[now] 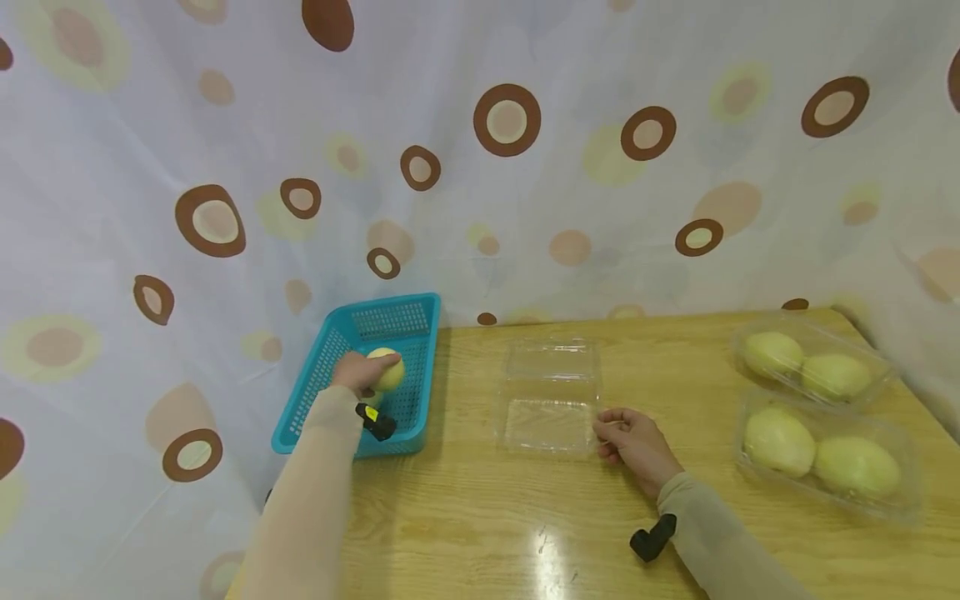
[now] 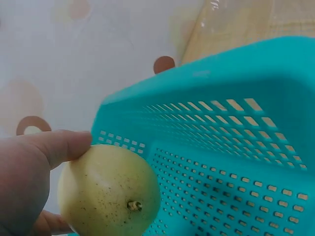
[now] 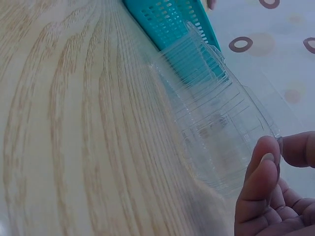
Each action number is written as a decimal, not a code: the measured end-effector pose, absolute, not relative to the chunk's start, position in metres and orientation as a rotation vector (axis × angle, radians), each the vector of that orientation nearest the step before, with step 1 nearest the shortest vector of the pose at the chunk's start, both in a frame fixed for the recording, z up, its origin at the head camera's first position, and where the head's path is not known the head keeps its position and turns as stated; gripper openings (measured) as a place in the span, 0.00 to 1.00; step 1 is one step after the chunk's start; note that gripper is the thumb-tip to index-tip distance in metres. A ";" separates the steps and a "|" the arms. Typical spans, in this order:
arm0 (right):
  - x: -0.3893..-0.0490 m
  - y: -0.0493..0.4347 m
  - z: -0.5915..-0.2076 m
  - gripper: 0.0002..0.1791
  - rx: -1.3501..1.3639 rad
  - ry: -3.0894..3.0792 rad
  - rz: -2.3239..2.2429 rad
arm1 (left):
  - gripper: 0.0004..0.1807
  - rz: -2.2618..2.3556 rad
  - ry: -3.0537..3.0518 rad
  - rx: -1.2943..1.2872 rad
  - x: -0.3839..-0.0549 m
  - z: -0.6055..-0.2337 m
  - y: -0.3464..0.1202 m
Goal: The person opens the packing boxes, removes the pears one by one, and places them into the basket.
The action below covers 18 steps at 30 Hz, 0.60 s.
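My left hand (image 1: 355, 372) grips a pale yellow pear (image 2: 110, 189) inside the blue basket (image 2: 206, 81). In the left wrist view the pear's short stem and brown speckles face the camera, with the thumb along its upper side. Below that hand in the head view, another pale rounded thing is mostly hidden. My right hand (image 1: 636, 442) pinches the right edge of a clear plastic clamshell box (image 1: 551, 425), between thumb and fingers. The box lies opened out on the table, with its lid (image 1: 551, 358) folded back toward the wall.
Two clear boxes, a rear one (image 1: 787, 379) and a front one (image 1: 903, 475), stand at the right side of the wooden table (image 1: 465, 517), each holding two pears. A patterned curtain (image 1: 450, 208) hangs behind the table and along its left side.
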State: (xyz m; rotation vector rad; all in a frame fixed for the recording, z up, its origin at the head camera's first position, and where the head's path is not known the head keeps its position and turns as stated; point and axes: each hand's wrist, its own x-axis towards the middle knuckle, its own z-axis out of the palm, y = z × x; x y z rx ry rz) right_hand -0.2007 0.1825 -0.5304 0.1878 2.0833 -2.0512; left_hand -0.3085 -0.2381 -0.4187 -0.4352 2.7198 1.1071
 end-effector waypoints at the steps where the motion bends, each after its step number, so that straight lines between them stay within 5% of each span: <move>1: -0.201 0.182 -0.530 0.22 0.188 2.083 -2.052 | 0.39 1.070 2.734 -0.421 -0.309 -0.420 -0.237; 18: -0.201 0.181 -0.535 0.21 0.186 2.088 -2.067 | 0.38 0.633 2.816 -0.287 -0.328 -0.433 -0.224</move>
